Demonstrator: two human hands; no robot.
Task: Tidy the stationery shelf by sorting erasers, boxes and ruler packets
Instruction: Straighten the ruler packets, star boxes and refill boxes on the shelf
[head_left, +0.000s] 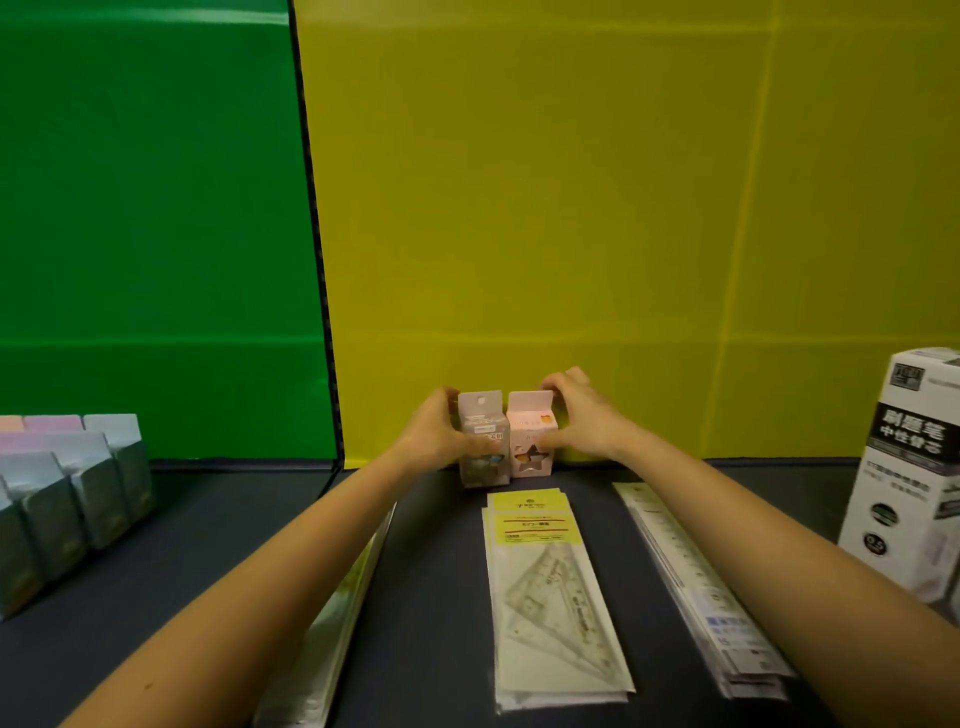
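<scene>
Two small eraser boxes stand side by side at the back of the dark shelf (426, 597), against the yellow wall. My left hand (434, 434) grips the grey box (482, 441) from its left side. My right hand (576, 421) grips the pink box (531, 441), which has a star window, from its right side. The two boxes touch or nearly touch. In front of them lies a stack of triangle ruler packets (550, 597) with yellow labels. A stack of long ruler packets (696, 587) lies to the right, and another packet stack (337, 623) lies partly under my left forearm.
A group of several grey-green boxes (67, 499) with pastel tops stands at the left edge. A tall white pen box (906, 478) with black lettering stands at the right edge. A green panel (156, 234) and a yellow panel (597, 208) form the back wall.
</scene>
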